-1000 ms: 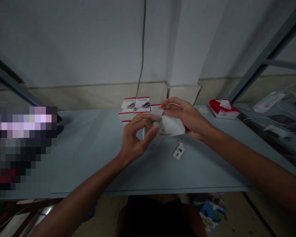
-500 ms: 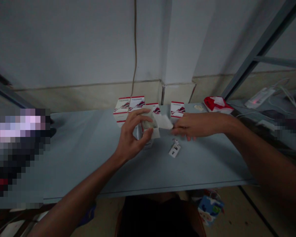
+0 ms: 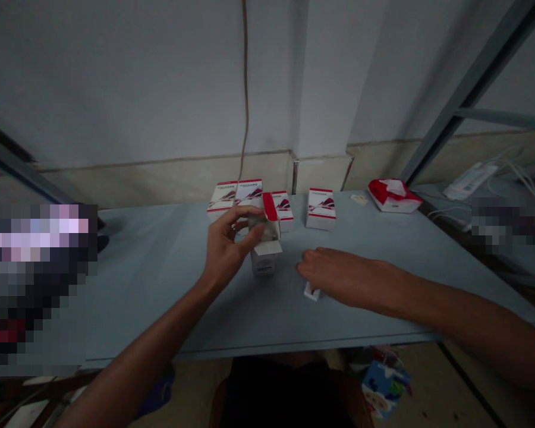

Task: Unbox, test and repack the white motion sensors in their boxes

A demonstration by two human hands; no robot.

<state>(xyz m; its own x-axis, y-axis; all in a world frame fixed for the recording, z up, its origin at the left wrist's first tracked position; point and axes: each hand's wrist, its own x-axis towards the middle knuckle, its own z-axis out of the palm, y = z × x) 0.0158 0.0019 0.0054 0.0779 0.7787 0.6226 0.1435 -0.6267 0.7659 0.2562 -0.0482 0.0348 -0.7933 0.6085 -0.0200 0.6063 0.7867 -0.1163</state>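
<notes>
The left hand holds a small white box upright on the desk, near the middle and a little toward the far edge. Its grip is closed on the box: the thumb is on the near side and the fingers curl over the top from the left. The box's red flap stands open, tilted up and back. The right hand lies palm down on the desk just right of the box and does not touch it. Its fingers are stretched out low over a small white part, of which only a corner shows beneath the fingertips. I cannot tell whether this grip has closed on the part or only rests over it. Behind the open box, four closed boxes with red and white lids stand in a loose row along the back of the desk, three close together and one apart to the right. Farther right lies a red tissue pack, with a small pale tag between it and the boxes. A cable runs down the wall behind the row.
</notes>
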